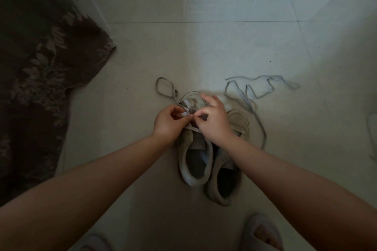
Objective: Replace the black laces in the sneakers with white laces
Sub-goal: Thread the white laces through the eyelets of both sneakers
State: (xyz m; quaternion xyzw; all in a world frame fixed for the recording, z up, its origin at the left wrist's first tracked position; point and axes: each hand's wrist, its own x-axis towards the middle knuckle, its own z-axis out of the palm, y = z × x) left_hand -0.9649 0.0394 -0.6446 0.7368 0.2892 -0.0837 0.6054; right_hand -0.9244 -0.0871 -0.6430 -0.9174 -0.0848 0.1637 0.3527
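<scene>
Hands pinch white lace (184, 113) over left sneaker (194, 161) — left grip (169, 123), right grip (214, 122); eyelets hidden.

Left hand (168, 121) and right hand (214, 120) meet, fingers curled, pinching.

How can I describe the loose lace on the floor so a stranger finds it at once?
Start at the two sneakers in the middle of the tiled floor. Look right of them: the loose lace lies there in zigzag loops. Unlike the lace both hands pinch, nothing holds it.
</scene>
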